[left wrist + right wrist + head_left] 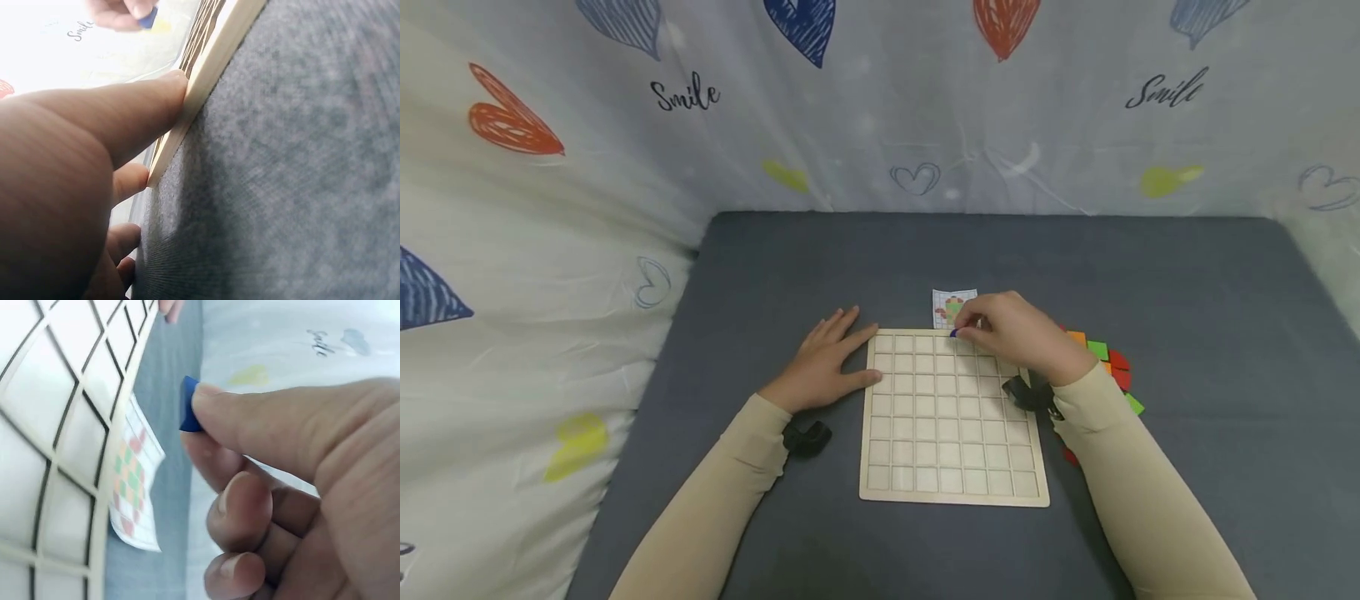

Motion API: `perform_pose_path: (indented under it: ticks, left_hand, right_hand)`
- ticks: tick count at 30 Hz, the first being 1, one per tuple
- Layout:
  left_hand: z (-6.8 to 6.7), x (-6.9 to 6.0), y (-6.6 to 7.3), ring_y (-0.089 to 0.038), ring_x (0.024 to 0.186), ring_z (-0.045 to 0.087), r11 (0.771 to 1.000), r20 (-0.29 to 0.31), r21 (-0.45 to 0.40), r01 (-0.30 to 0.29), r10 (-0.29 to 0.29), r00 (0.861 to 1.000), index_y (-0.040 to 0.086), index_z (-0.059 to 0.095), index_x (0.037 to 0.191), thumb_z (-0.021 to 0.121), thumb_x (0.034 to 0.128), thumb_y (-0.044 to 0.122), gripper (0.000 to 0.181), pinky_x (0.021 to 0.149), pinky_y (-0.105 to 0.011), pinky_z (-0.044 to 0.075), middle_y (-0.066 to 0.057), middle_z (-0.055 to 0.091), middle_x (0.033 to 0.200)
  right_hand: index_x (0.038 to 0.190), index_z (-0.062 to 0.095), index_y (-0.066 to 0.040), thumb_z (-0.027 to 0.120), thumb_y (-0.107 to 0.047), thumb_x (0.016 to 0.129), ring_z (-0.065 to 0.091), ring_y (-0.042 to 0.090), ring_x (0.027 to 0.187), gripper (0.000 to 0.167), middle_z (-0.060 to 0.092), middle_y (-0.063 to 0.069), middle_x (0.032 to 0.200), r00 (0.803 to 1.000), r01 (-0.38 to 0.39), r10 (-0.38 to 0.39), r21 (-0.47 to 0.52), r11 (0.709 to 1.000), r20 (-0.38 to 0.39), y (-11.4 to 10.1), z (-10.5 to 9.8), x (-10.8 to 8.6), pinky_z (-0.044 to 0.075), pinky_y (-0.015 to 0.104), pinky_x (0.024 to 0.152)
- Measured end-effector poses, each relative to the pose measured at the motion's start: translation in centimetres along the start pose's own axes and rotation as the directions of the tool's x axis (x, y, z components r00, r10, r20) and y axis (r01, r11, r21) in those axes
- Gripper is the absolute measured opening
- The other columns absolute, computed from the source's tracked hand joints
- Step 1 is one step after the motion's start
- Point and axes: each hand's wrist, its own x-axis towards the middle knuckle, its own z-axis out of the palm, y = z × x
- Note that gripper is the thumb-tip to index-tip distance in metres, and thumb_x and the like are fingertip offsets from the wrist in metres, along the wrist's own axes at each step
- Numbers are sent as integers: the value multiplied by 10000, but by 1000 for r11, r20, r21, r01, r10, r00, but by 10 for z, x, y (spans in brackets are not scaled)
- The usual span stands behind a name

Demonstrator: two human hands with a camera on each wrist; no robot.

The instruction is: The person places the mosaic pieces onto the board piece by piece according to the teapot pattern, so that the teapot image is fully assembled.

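The right hand (1017,333) pinches a smooth, angular blue piece (188,407) near the far edge of a wooden grid board (950,454). The left hand (822,369), fingers spread, touches its far left corner. Woven grey cloth (820,267) stretches to the desk's far edge.

Right hand (350,469) pinches blue piece (188,406), apart from gridded board (22,506). Card (130,481) with red, green, orange pattern beside board.

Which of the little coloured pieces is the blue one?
The blue piece is the one pinched in the right-hand grip; the other visible pieces, red, orange and green, lie on the table by the right sleeve.
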Motion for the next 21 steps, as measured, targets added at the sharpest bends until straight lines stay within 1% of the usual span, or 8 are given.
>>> perform_pose_path:
  ticks: [3, 6, 10, 12, 14, 17, 21]
  left_hand:
    - [-1, 0, 0, -326, 1637, 20, 1000, 11, 3, 1, -1, 1000, 233, 335, 1669, 651, 1006, 562, 804, 1305, -565, 8, -103, 92, 1769]
    - [-3, -2, 0, -325, 1637, 9, 1000, 19, 6, 2, -2, 1000, 237, 326, 1672, 647, 1009, 565, 807, 1305, -562, 2, -97, 75, 1772]
    - [0, -6, -2, -326, 1637, 8, 1000, 3, -5, 14, -14, 1000, 231, 331, 1671, 661, 1007, 549, 807, 1305, -561, -1, -94, 71, 1772]
    - [0, -8, -2, -333, 1637, 12, 1000, -3, -5, 17, -17, 1000, 225, 338, 1669, 674, 1003, 537, 808, 1303, -565, -1, -99, 74, 1771]
    - [0, -8, -2, -337, 1636, 16, 1000, -4, -5, 11, -11, 1000, 222, 342, 1668, 678, 1001, 536, 810, 1302, -571, 0, -104, 78, 1771]
    - [-1, -6, 1, -338, 1636, 16, 1000, 2, -4, -1, 1, 1000, 223, 338, 1669, 670, 1003, 543, 810, 1300, -578, 0, -108, 77, 1770]
    - [-1, -2, 3, -326, 1637, 11, 1000, 10, 4, -1, 1, 1000, 225, 330, 1671, 660, 1009, 545, 806, 1303, -564, -4, -104, 77, 1770]
  right_hand:
    - [1015, 805, -136, 757, -116, 987, 637, 152, 791, 59, 765, -9, 986, 1000, -11, 12, 40, 999, -26, 2, 8, 6, 524, 366, 722]
    - [1000, 809, -157, 773, -119, 975, 652, 144, 835, 58, 766, -33, 985, 999, -11, 14, 70, 998, -47, 5, 17, 11, 533, 356, 755]
    - [1000, 811, -179, 781, -143, 972, 659, 121, 825, 55, 753, -66, 943, 1000, -2, 3, 89, 996, -10, 8, 27, 17, 549, 356, 769]
    - [1004, 810, -172, 781, -149, 974, 662, 104, 811, 48, 749, -68, 925, 1000, 7, -8, 93, 996, 7, 9, 32, 18, 557, 349, 770]
    - [1000, 811, -156, 783, -140, 971, 661, 96, 796, 43, 744, -63, 911, 1000, 13, -14, 85, 996, 7, 9, 34, 18, 560, 343, 766]
    - [980, 807, -122, 778, -106, 966, 655, 95, 778, 36, 738, -46, 906, 1000, 23, -22, 70, 997, -14, 10, 35, 16, 560, 343, 755]
    - [971, 804, -104, 768, -73, 964, 658, 113, 793, 49, 737, -20, 925, 999, 34, -33, 74, 997, -13, 10, 34, 14, 562, 349, 753]
